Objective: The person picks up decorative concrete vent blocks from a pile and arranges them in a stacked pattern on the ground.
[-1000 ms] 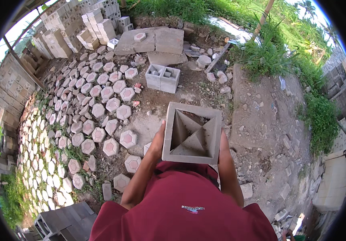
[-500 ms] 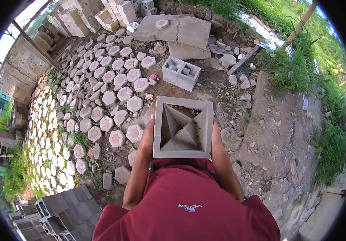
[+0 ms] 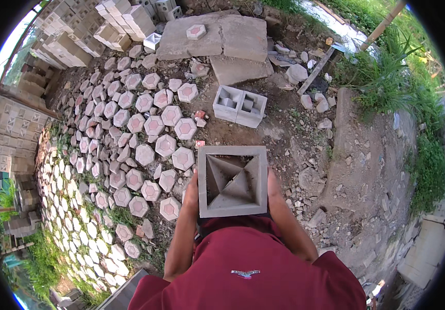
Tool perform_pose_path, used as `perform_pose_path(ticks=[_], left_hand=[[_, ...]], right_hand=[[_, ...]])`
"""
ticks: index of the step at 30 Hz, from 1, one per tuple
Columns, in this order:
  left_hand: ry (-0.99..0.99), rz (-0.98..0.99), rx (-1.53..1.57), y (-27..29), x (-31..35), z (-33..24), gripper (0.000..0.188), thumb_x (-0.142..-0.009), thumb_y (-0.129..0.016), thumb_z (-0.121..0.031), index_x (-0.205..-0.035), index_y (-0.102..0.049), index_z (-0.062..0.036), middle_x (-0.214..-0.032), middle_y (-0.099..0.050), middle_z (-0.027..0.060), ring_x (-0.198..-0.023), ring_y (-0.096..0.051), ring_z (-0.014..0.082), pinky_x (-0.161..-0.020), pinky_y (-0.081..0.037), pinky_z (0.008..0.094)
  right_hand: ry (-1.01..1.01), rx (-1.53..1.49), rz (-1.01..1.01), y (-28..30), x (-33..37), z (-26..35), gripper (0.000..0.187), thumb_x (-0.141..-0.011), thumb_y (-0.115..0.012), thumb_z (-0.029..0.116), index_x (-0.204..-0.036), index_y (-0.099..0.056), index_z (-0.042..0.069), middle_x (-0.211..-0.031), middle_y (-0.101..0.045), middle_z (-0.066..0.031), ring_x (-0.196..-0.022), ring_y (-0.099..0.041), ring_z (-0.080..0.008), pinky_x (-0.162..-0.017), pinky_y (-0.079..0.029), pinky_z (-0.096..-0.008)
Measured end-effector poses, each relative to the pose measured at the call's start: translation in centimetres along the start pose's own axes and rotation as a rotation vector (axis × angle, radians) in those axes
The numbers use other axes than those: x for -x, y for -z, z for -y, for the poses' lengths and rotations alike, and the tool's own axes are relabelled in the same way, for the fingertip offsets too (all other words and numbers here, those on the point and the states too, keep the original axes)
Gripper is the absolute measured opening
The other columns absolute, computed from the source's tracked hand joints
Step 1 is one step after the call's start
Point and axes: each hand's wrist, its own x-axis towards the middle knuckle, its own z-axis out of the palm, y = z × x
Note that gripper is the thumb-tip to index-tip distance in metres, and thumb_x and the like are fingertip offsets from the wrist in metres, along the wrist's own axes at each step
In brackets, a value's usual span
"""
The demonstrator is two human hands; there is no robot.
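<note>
Between my two hands I carry a square grey concrete vent block [image 3: 233,211] with slanted triangular walls inside its frame, held up in front of my body. My left hand [image 3: 192,190] presses against its left side, and my right hand [image 3: 272,185] presses against its right side; the fingers are mostly hidden behind the block. Farther ahead, two similar vent blocks [image 3: 239,107] stand side by side on the bare dirt, apart from the one I hold.
Hexagonal pavers [image 3: 171,114] with reddish centres cover the ground at left. Broken concrete slabs [image 3: 212,39] lie ahead, one paver on top. Stacked blocks [image 3: 67,47] line the far left. Rubble [image 3: 313,178] and a raised concrete strip [image 3: 341,129] are at right, beside grass.
The view has shifted forward, bringing the pair of blocks on the ground closer. The held block sits lower in view, still between both hands. The grey block stack at lower left has mostly left the picture.
</note>
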Motion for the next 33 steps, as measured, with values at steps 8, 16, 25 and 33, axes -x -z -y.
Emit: perform_pose_path(ticks=[8,16,25,33], left_hand=[[0.154,-0.027,-0.067,0.7,-9.0,-8.4,0.043,-0.091,-0.048,-0.031,-0.120,-0.053,0.0003,-0.107,-0.062,0.0123,-0.091,-0.062,0.0216,-0.079,-0.051,0.0327],[0.234,-0.182,-0.126,2.5,-22.5,-9.0,0.040,-0.093,-0.047,-0.036,-0.113,-0.058,-0.0031,-0.100,-0.063,0.0069,-0.083,-0.061,0.0174,-0.072,-0.050,0.0309],[0.345,-0.153,-0.259,6.2,-35.3,-8.4,0.047,-0.097,-0.035,-0.042,-0.103,-0.061,-0.0035,-0.089,-0.061,0.0056,-0.078,-0.057,0.0144,-0.072,-0.046,0.0292],[0.248,-0.088,-0.522,12.4,-48.8,-5.9,0.054,-0.097,-0.030,-0.041,-0.102,-0.064,0.0012,-0.089,-0.063,0.0090,-0.079,-0.057,0.0169,-0.074,-0.044,0.0301]], right_hand=[[0.013,-0.170,-0.023,-4.5,-8.1,0.9,0.054,-0.095,-0.035,0.047,-0.123,-0.053,0.004,-0.118,-0.057,-0.0084,-0.108,-0.054,-0.0186,-0.095,-0.040,-0.0300],[0.012,-0.171,-0.111,-4.6,-18.8,1.9,0.060,-0.093,-0.037,0.052,-0.125,-0.050,0.004,-0.119,-0.057,-0.0103,-0.109,-0.054,-0.0227,-0.097,-0.040,-0.0345],[-0.042,-0.318,-0.315,-5.1,-26.8,-1.4,0.070,-0.092,-0.026,0.060,-0.120,-0.054,0.002,-0.111,-0.061,-0.0105,-0.103,-0.057,-0.0224,-0.095,-0.041,-0.0348],[-0.204,-0.429,-0.435,-6.0,-38.6,-7.4,0.076,-0.089,-0.023,0.066,-0.132,-0.042,0.006,-0.129,-0.049,-0.0138,-0.119,-0.045,-0.0297,-0.102,-0.034,-0.0426]])
